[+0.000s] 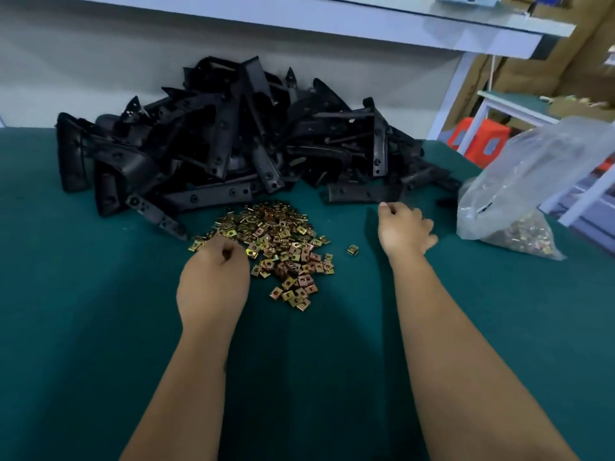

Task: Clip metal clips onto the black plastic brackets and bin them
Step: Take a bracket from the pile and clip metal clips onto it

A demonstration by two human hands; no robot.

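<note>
Metal clips [279,247] lying heaped mid-table, brackets [233,138] piled behind. Left hand [213,281] curling onto heap edge, pinch unclear; right hand [404,229] loosely curled, empty. Risking scattering clips, grabbing several.

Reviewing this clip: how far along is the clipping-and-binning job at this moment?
Barely started. Done: only the setup, with loose metal clips heaped on the green table before the pile of black brackets. In hand: the left hand is curled at the heap's edge, whether pinching a clip is hidden; the right hand reaches toward a bracket, holding nothing visible. Left: every bracket looks unclipped, and no bin shows. A plastic bag holds more clips.
</note>
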